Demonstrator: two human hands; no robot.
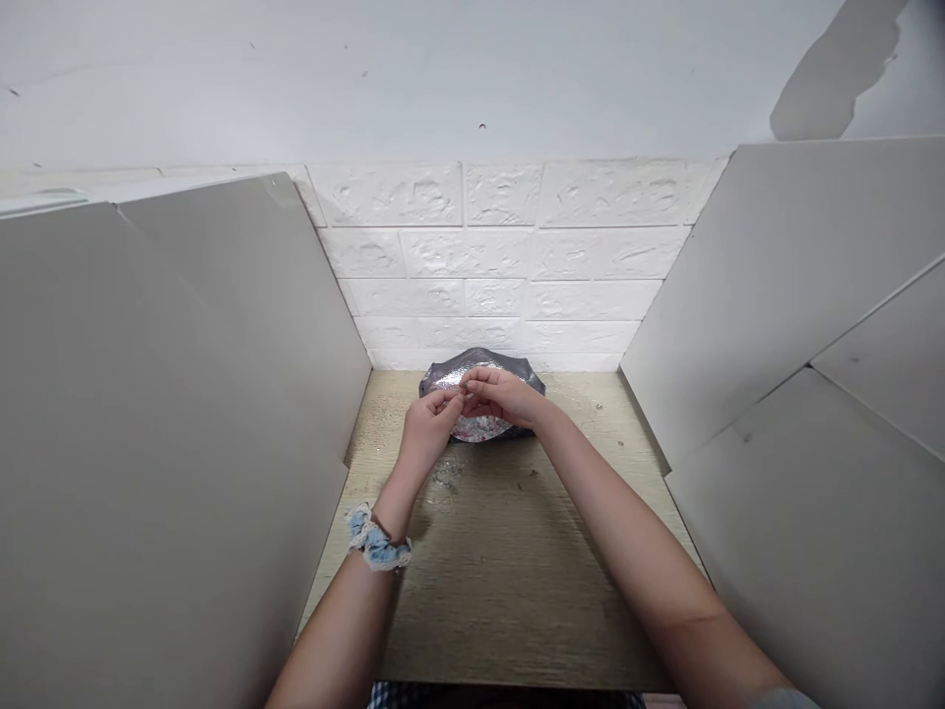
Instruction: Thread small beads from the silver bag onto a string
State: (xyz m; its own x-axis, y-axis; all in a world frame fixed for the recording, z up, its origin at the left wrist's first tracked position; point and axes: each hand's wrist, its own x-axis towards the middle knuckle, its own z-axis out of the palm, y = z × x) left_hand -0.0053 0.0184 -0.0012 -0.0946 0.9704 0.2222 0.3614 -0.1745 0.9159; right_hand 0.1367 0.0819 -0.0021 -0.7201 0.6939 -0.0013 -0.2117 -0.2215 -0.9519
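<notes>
My left hand (429, 425) and my right hand (508, 396) meet fingertip to fingertip near the back of the table. Both are closed in a pinch, and whatever lies between the fingers is too small to make out. Just beneath and behind them sits a dark grey bag (478, 358) with a shiny silver inside. Small white and reddish pieces (478, 429) show in its front part, partly covered by my hands. A blue and white scrunchie (377, 540) circles my left wrist.
Small clear bits (445, 475) lie on the wooden table (517, 581) in front of the bag. Grey panels (169, 423) (827, 394) stand at both sides, and a white brick-patterned wall (502, 253) closes off the back.
</notes>
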